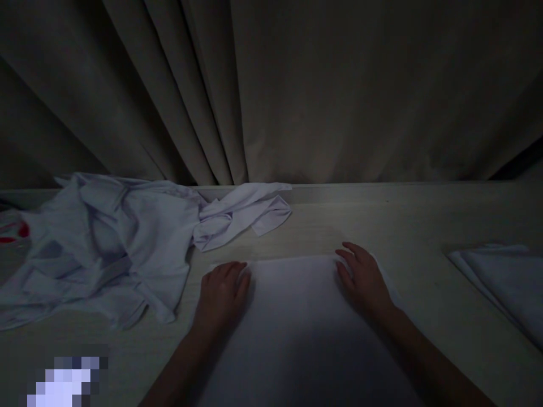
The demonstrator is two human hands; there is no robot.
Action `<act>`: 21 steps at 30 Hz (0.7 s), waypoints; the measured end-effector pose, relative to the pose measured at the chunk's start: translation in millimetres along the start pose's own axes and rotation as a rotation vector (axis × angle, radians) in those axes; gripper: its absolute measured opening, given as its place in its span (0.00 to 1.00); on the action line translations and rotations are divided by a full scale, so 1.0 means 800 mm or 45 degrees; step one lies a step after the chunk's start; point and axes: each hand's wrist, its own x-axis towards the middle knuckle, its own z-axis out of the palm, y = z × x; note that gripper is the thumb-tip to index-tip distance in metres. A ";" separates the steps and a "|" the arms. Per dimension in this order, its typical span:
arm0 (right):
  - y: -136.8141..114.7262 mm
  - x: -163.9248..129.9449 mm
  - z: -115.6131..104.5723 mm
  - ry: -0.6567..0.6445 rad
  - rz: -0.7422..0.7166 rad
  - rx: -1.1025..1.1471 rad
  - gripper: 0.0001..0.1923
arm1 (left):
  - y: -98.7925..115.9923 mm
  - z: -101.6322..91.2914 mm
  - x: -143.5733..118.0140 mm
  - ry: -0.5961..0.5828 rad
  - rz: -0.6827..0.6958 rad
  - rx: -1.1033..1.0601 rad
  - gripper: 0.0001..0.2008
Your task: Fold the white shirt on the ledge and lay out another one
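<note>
A flat, smooth white cloth [297, 322] lies on the pale wooden table [382, 220] right in front of me. My left hand [223, 297] rests palm down on its far left corner. My right hand [362, 277] presses flat on its far right corner. Both hands have their fingers spread and hold nothing. The scene is dim.
A crumpled heap of white garments [114, 243] covers the table's left side, one sleeve trailing toward the middle. A folded white cloth [504, 282] lies at the right edge. Something red [17, 232] shows at the far left. Grey curtains [271, 85] hang behind the table.
</note>
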 end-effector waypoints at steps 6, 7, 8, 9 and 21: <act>0.049 -0.045 0.030 -0.278 0.047 -0.198 0.25 | -0.033 0.035 -0.039 -0.113 0.029 0.214 0.27; 0.054 -0.049 0.036 -0.276 0.043 -0.210 0.25 | -0.035 0.040 -0.040 -0.077 0.044 0.239 0.27; 0.057 -0.050 0.041 -0.265 0.039 -0.216 0.25 | -0.035 0.042 -0.040 -0.039 0.055 0.260 0.28; 0.059 -0.050 0.044 -0.248 0.034 -0.219 0.25 | -0.034 0.043 -0.038 -0.012 0.064 0.276 0.28; 0.060 -0.250 -0.089 0.017 -0.104 -0.013 0.22 | -0.086 -0.033 -0.245 0.270 0.545 0.278 0.22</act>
